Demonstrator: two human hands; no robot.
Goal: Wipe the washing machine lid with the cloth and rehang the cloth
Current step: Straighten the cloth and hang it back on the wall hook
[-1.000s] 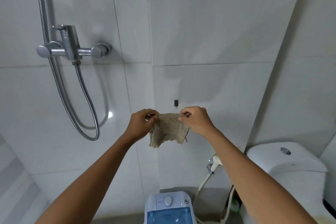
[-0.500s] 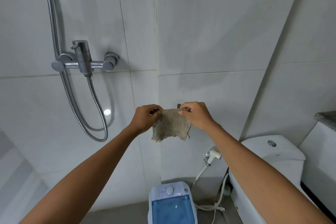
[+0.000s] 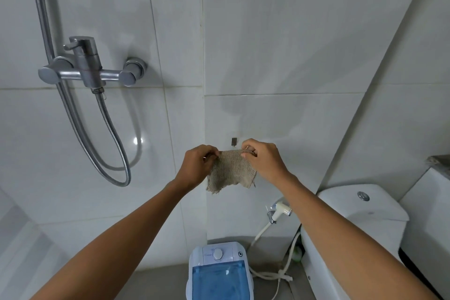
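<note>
Cloth point(image 3: 231, 169) now sits just below the wall hook point(image 3: 234, 141), at its six o'clock; my left hand point(image 3: 198, 165) and right hand point(image 3: 264, 162) pinch its top corners, nearly rehung.

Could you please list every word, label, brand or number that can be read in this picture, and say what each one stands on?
No text here can be read.
Washing machine: faint marks beside the round knob on its white panel, too small and blurred to read.
Cloth, wall hook, shower mixer, toilet tank and bidet sprayer: no lettering visible.
</note>
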